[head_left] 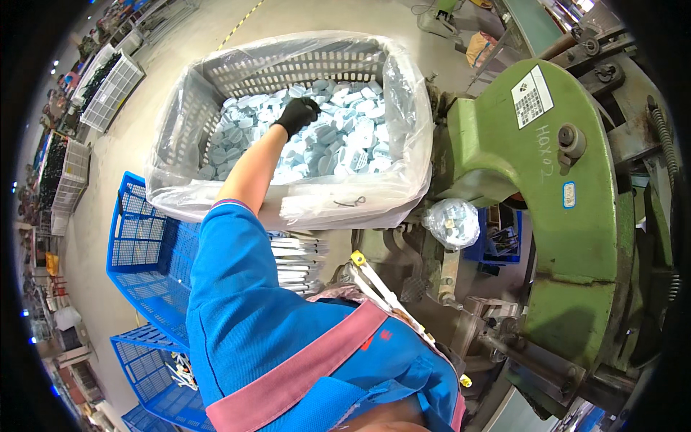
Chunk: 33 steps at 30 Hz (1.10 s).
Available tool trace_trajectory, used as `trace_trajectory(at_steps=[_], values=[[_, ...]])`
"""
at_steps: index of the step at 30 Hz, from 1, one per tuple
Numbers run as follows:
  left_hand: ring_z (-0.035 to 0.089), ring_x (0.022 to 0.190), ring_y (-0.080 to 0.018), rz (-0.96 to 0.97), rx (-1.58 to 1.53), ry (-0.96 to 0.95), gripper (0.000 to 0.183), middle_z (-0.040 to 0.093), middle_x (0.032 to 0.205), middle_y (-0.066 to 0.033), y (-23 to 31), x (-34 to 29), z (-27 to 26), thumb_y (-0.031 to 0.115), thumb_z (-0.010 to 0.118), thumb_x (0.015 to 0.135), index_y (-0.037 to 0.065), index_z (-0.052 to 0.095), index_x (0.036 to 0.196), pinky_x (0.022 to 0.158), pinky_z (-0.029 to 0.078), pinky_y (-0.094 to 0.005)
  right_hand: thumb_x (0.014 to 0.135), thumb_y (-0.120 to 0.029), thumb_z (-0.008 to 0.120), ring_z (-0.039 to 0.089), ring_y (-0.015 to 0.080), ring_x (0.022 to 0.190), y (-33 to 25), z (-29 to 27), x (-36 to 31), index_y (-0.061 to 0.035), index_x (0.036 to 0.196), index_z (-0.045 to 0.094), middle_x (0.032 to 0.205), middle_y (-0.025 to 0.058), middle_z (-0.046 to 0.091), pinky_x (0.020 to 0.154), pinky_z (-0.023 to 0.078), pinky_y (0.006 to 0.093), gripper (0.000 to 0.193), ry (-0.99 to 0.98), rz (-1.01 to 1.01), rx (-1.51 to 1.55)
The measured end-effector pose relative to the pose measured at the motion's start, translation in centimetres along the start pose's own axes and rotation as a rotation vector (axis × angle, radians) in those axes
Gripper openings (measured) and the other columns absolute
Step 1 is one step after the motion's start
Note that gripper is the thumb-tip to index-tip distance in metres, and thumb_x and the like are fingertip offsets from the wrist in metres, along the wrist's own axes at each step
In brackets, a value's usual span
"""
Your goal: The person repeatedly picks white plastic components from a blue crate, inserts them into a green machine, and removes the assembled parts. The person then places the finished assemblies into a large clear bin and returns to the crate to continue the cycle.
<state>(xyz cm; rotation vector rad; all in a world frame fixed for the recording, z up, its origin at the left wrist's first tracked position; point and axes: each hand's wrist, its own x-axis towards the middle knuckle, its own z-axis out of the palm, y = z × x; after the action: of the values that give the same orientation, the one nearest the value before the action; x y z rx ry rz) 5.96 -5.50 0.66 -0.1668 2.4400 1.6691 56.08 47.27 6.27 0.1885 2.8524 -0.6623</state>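
Note:
My left hand point(299, 115), in a black glove, is over the heap of pale blue-grey flat oval pieces point(345, 137). Its fingers are curled closed, and I cannot make out what, if anything, is in them. The heap lies in a large grey slatted crate point(288, 65) lined with clear plastic film point(407, 108). My bare left forearm crosses the near rim of the crate. My right hand is not in view.
A green machine point(583, 237) stands at the right, with a clear plastic bag point(452, 223) of small parts beside it. Blue crates point(155, 252) lie at the left, near a stack of long white strips point(295, 263). White crates point(111, 93) stand on the floor farther left.

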Motion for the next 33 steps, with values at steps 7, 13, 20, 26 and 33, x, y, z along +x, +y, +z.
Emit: trace_trajectory(at_steps=[7,13,20,26,33], values=[[0.063,0.052,-0.018,-0.032,0.947,-0.001,0.03,0.066,0.061,-0.0063,3.0,-2.4,-1.0,0.036,0.062,0.086,0.007,0.07,0.081,0.058,0.052,-0.0348,0.077,-0.02,0.062,0.067,0.0271,0.076,-1.2,-0.7,2.0,-0.0215,0.101,0.07,0.086,0.0074,0.068,0.063,0.05,0.0372,0.026,-0.023,-0.022,0.051],[0.064,0.085,-0.0316,0.212,1.021,-0.124,0.024,0.068,0.086,-0.0116,2.8,-2.9,3.5,0.035,0.068,0.071,0.013,0.071,0.08,0.073,0.05,-0.0426,0.076,-0.02,0.063,0.065,0.0276,0.072,-1.0,-0.8,2.3,-0.022,0.101,0.07,0.081,0.0071,0.067,0.06,0.049,0.0387,0.026,0.027,-0.08,-0.032],[0.064,0.086,-0.0354,0.354,1.057,-0.056,0.025,0.066,0.087,-0.0169,1.8,-2.4,4.1,0.032,0.06,0.079,0.01,0.067,0.089,0.075,0.051,-0.0468,0.075,-0.022,0.065,0.065,0.0263,0.07,-1.3,-2.3,1.9,-0.0202,0.102,0.07,0.08,0.0067,0.066,0.059,0.049,0.038,0.027,0.006,-0.064,-0.104],[0.063,0.082,-0.0321,0.432,0.617,0.171,0.024,0.066,0.086,-0.0145,10.4,-6.8,0.2,0.026,0.06,0.088,0.003,0.06,0.093,0.073,0.05,-0.041,0.073,-0.026,0.071,0.065,0.0294,0.071,-1.8,-3.6,3.2,-0.0163,0.102,0.07,0.082,0.011,0.067,0.059,0.048,0.0393,0.031,-0.01,-0.222,-0.11],[0.061,0.086,-0.0138,0.602,0.198,-0.175,0.036,0.062,0.099,-0.0075,18.1,-25.3,9.4,0.017,0.073,0.082,0.002,0.057,0.111,0.074,0.051,-0.03,0.083,-0.028,0.066,0.065,0.0349,0.086,0.7,-5.7,5.3,-0.0112,0.12,0.061,0.099,0.0183,0.067,0.08,0.049,0.0429,0.041,-0.119,-0.443,-0.096]])
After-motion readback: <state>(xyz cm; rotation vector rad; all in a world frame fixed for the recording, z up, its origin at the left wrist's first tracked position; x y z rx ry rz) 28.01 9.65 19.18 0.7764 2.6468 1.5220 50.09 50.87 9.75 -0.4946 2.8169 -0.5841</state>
